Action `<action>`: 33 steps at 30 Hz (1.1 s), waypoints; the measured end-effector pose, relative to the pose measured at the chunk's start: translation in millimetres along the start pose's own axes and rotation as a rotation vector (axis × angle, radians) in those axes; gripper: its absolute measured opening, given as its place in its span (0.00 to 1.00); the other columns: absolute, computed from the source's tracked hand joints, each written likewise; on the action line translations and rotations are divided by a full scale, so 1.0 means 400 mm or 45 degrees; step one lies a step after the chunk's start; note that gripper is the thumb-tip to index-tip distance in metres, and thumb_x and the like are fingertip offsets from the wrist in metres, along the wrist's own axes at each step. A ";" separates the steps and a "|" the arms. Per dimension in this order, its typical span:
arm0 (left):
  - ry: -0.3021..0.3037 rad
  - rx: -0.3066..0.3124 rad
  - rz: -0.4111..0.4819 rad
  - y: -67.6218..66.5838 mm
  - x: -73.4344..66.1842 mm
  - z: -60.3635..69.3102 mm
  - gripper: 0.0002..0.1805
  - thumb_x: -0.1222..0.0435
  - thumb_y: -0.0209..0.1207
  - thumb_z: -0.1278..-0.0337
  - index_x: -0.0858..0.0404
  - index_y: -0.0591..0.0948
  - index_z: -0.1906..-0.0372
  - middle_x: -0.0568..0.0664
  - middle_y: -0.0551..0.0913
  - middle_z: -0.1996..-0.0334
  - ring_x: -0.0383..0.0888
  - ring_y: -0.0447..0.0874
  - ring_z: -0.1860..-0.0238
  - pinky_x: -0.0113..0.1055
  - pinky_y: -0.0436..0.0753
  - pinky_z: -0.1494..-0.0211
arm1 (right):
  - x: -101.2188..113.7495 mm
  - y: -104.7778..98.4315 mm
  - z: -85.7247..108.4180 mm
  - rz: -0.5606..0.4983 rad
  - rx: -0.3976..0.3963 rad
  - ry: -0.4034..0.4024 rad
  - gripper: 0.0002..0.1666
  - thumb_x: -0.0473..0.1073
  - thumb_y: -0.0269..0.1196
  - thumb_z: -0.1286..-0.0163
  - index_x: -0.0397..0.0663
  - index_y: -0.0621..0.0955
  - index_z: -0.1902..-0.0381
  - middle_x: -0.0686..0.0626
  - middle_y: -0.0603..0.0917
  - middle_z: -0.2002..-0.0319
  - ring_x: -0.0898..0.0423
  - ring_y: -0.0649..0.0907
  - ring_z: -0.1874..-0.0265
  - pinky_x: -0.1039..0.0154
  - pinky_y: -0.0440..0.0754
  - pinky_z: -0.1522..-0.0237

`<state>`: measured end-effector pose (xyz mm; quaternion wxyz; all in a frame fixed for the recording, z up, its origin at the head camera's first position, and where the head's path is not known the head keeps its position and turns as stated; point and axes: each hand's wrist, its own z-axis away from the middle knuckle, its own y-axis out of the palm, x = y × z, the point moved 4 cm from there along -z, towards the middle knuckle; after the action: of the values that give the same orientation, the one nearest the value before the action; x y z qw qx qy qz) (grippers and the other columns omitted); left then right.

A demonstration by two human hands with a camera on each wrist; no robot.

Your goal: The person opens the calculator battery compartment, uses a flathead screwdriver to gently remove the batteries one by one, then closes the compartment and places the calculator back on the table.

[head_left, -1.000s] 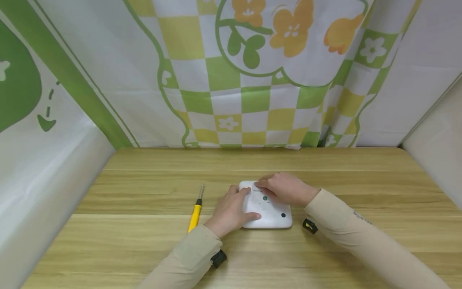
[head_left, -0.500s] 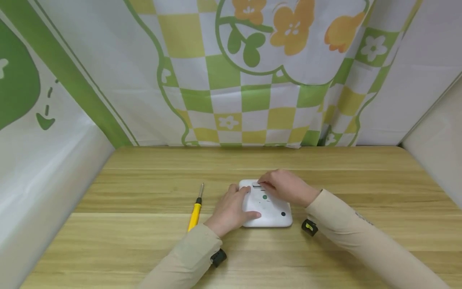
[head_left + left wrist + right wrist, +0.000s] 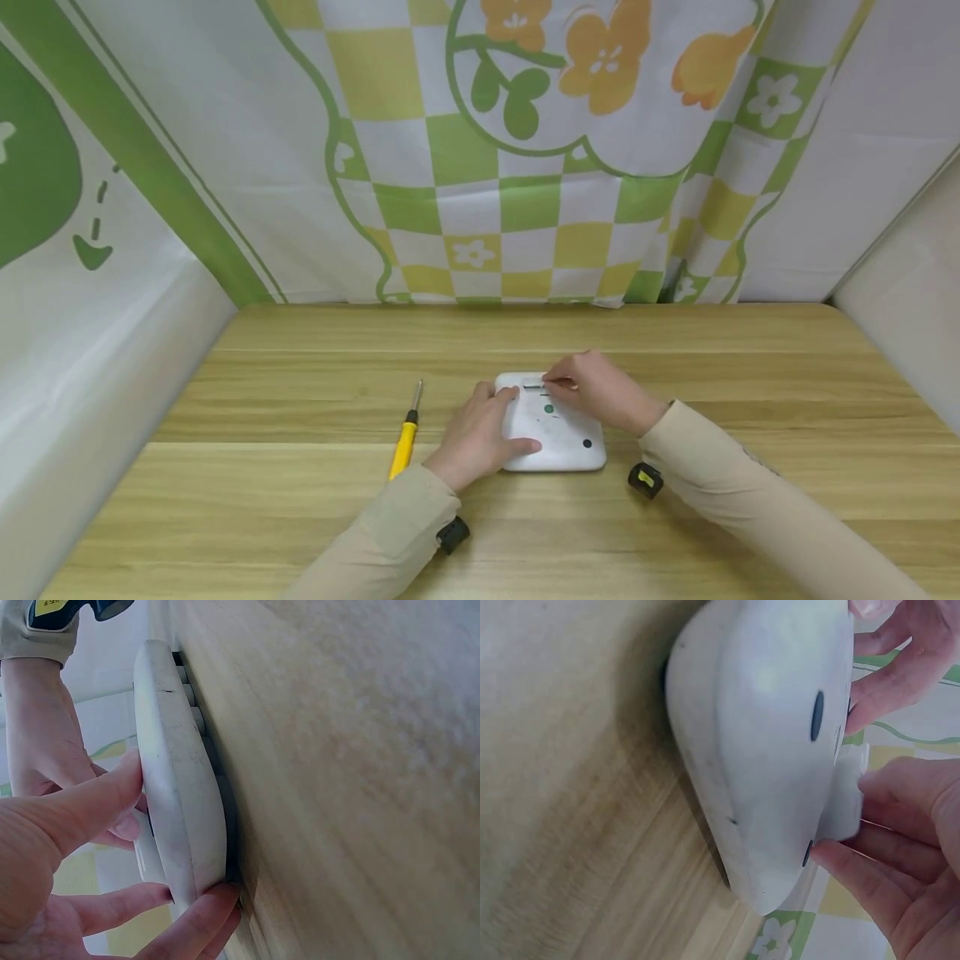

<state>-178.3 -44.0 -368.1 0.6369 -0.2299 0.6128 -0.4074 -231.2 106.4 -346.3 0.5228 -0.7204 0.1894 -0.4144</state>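
A white rounded device (image 3: 566,454) lies on the wooden table, with dark round spots on its upper face and a narrow dark-edged opening (image 3: 532,386) near its far edge. My left hand (image 3: 476,437) grips its left side, thumb on the face and fingers at the edge; the left wrist view shows fingertips round the device's rim (image 3: 176,772). With thumb and fingers, my right hand (image 3: 907,847) pinches a small white cover (image 3: 844,799), tilted up from the face in the right wrist view. In the head view my right hand (image 3: 603,392) mostly hides this cover.
A yellow-handled screwdriver (image 3: 404,446) lies left of my left hand, its tip pointing away. Behind the table (image 3: 300,383) hangs a green, yellow and white patterned cloth (image 3: 465,167). Dark devices are strapped at both wrists.
My right hand has shifted slightly to the right, and the dark-edged opening near the device's far edge has come into sight. My left hand has stayed in place.
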 end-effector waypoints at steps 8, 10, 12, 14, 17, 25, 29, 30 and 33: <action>-0.005 -0.006 0.005 0.000 0.001 0.001 0.40 0.53 0.70 0.52 0.63 0.70 0.34 0.62 0.69 0.41 0.53 0.73 0.51 0.47 0.74 0.44 | 0.000 0.000 0.004 0.002 -0.024 0.027 0.11 0.33 0.62 0.35 0.37 0.85 0.57 0.41 0.87 0.59 0.50 0.87 0.60 0.61 0.85 0.60; -0.002 -0.008 0.004 0.000 0.000 0.001 0.40 0.54 0.70 0.52 0.63 0.70 0.34 0.62 0.69 0.41 0.53 0.73 0.52 0.47 0.74 0.44 | 0.000 0.001 0.007 0.008 -0.039 0.014 0.10 0.32 0.62 0.35 0.37 0.85 0.57 0.41 0.87 0.59 0.49 0.87 0.60 0.61 0.85 0.60; 0.003 -0.010 0.000 0.000 0.000 0.001 0.40 0.53 0.70 0.52 0.63 0.70 0.34 0.62 0.69 0.41 0.53 0.73 0.52 0.47 0.74 0.44 | 0.000 0.001 0.011 0.011 -0.063 -0.003 0.10 0.32 0.62 0.36 0.37 0.85 0.57 0.41 0.87 0.59 0.49 0.87 0.59 0.60 0.84 0.59; 0.007 -0.010 -0.002 0.000 0.000 0.002 0.40 0.53 0.70 0.52 0.63 0.70 0.34 0.62 0.69 0.41 0.53 0.73 0.51 0.47 0.74 0.44 | 0.000 0.000 0.015 0.012 -0.094 -0.027 0.10 0.32 0.63 0.37 0.36 0.86 0.58 0.41 0.88 0.60 0.48 0.87 0.59 0.59 0.84 0.59; 0.014 -0.011 -0.005 0.000 0.000 0.002 0.40 0.53 0.70 0.52 0.63 0.70 0.34 0.62 0.69 0.40 0.54 0.73 0.50 0.48 0.74 0.43 | -0.002 0.000 0.020 0.002 -0.135 -0.051 0.09 0.31 0.63 0.37 0.36 0.86 0.59 0.41 0.88 0.61 0.48 0.87 0.60 0.58 0.84 0.58; 0.034 -0.017 -0.005 -0.002 -0.001 0.003 0.40 0.53 0.70 0.52 0.64 0.70 0.34 0.63 0.69 0.41 0.53 0.74 0.51 0.48 0.74 0.44 | -0.010 0.005 0.027 -0.033 -0.154 -0.043 0.11 0.33 0.63 0.37 0.36 0.85 0.57 0.41 0.87 0.59 0.48 0.86 0.58 0.57 0.84 0.56; 0.037 -0.017 -0.011 -0.003 -0.001 0.002 0.40 0.53 0.70 0.52 0.65 0.70 0.34 0.64 0.69 0.41 0.53 0.74 0.52 0.48 0.75 0.45 | -0.012 0.004 0.032 -0.047 -0.169 -0.051 0.11 0.33 0.64 0.37 0.35 0.85 0.56 0.40 0.87 0.58 0.47 0.86 0.56 0.57 0.84 0.55; 0.037 -0.017 -0.010 -0.002 -0.001 0.002 0.40 0.53 0.70 0.52 0.65 0.70 0.34 0.64 0.69 0.41 0.53 0.74 0.52 0.48 0.75 0.45 | -0.013 0.003 0.033 -0.049 -0.177 -0.051 0.11 0.33 0.64 0.37 0.35 0.85 0.56 0.40 0.87 0.58 0.46 0.86 0.56 0.57 0.83 0.55; 0.043 -0.025 -0.009 -0.003 -0.001 0.001 0.40 0.53 0.70 0.52 0.65 0.70 0.34 0.64 0.68 0.41 0.55 0.74 0.50 0.49 0.74 0.43 | -0.020 0.000 0.039 -0.055 -0.196 -0.053 0.11 0.32 0.64 0.37 0.35 0.85 0.56 0.40 0.87 0.58 0.46 0.86 0.56 0.55 0.83 0.54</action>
<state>-178.0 -44.6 -366.9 0.6228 -0.2315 0.6265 -0.4074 -223.5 121.0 -351.3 0.4608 -0.7708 0.1943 -0.3948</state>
